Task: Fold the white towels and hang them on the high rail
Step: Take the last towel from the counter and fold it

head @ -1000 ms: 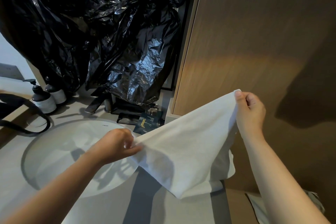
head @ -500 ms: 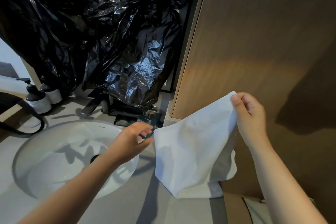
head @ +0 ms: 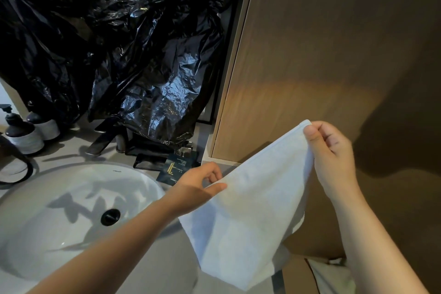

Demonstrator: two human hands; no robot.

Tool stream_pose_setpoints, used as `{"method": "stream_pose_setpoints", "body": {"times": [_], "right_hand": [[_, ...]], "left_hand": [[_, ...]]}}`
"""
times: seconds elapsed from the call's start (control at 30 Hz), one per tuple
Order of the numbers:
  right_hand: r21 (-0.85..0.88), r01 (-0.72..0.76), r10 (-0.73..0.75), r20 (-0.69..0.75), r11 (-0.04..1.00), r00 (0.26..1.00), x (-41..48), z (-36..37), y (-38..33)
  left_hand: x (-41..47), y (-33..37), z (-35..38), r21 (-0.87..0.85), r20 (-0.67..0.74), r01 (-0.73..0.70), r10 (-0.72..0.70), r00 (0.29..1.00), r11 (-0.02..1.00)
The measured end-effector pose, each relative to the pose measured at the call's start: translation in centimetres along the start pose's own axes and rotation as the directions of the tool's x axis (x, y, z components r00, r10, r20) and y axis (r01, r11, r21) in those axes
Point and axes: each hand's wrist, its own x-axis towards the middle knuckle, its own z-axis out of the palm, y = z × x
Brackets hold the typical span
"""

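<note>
Towel (head: 253, 222): white, held up in the air above the worktop (head: 167, 248) edge, right of the sink (head: 47, 234).
Right hand (head: 331, 157): pinching its top corner.
Left hand (head: 198, 188): pinching its left edge.

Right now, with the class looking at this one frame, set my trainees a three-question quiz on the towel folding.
1. True or false: the right hand pinches the upper corner of the white towel.
2. The forearm of the left hand crosses above: A) the sink, B) a stove, C) a bed.
3. Fill in: the crumpled plastic sheet behind the tap is ___.
Key: 1 true; 2 A; 3 black.
</note>
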Motion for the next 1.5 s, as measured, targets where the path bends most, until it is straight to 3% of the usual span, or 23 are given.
{"method": "stream_pose_setpoints", "body": {"times": [0.2,0.4,0.63,0.8,0.97,1.1,1.23,1.37,1.43,1.5], "right_hand": [[-0.009,-0.053,0.052,-0.082,0.999,0.995,0.3,0.1,0.8],[-0.031,-0.077,0.072,-0.153,0.997,0.986,0.7,0.8,1.4],[0.004,-0.114,0.111,-0.267,0.994,0.957,1.2,0.6,3.2],[0.018,-0.12,0.119,-0.299,0.993,0.947,1.2,0.2,3.5],[-0.024,-0.079,0.067,-0.335,0.997,0.94,1.7,-0.4,2.6],[-0.095,0.023,-0.06,-0.417,0.995,0.907,2.7,-1.7,1.4],[-0.133,0.02,-0.077,-0.44,0.991,0.894,3.1,-3.0,1.4],[-0.193,-0.003,-0.09,-0.467,0.981,0.88,2.6,-3.6,2.0],[-0.167,-0.003,-0.086,-0.523,0.986,0.848,2.3,-3.3,1.9],[-0.181,-0.002,-0.091,-0.5,0.983,0.861,2.2,-3.0,1.8]], "left_hand": [[-3.9,-3.7,0.6,0.057,0.049,-0.009,0.006,0.999,0.998],[-5.8,-7.1,-0.9,0.127,-0.05,0.131,-0.126,0.991,0.983],[-7.0,-6.7,-4.0,0.054,-0.314,0.103,-0.081,0.946,0.993],[-6.9,-5.9,-5.8,0.021,-0.323,0.138,-0.124,0.938,0.99],[-4.7,-3.7,-9.0,-0.054,-0.497,0.148,-0.155,0.854,0.988],[-1.3,-0.1,-13.0,-0.088,-0.642,0.003,-0.059,0.764,0.996],[0.7,2.2,-14.5,-0.258,-0.656,-0.121,-0.081,0.751,0.959],[1.2,3.3,-13.7,-0.082,-0.72,-0.087,0.001,0.694,0.993],[1.5,4.0,-13.2,-0.022,-0.765,-0.068,0.027,0.643,0.997],[1.9,4.7,-13.1,0.058,-0.803,-0.04,0.07,0.593,0.998]]}}
